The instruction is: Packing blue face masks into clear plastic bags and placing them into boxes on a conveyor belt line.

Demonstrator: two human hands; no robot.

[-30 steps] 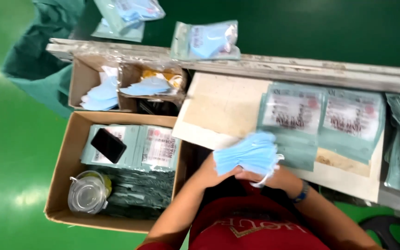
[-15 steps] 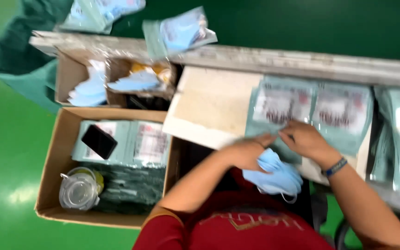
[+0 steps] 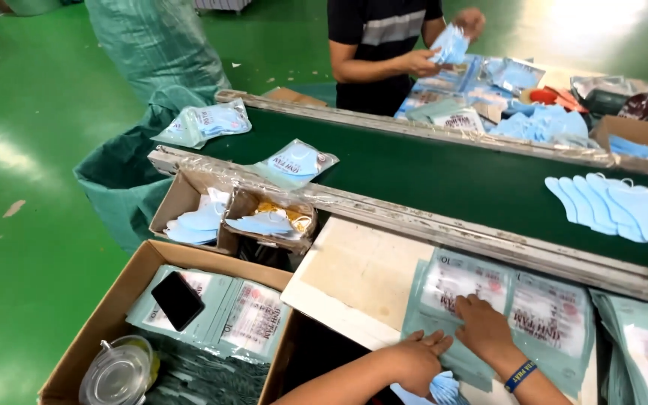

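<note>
Hands at bottom centre: left hand [image 3: 414, 358], fingers together, grips a stack of blue face masks [image 3: 435, 390] at the board's edge; right hand [image 3: 481, 327], fingers spread flat, presses on a printed mask pouch [image 3: 455, 289]. Left, cardboard box [image 3: 106, 322] with phone [image 3: 178, 300]; beyond, green conveyor belt [image 3: 429, 176], a co-worker's hands [image 3: 451, 45] upper right.

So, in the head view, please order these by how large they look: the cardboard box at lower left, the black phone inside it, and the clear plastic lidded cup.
1. Cardboard box, clearly largest.
2. Clear plastic lidded cup and black phone look nearly alike; the cup is partly cut off, so I do not rank them.
</note>
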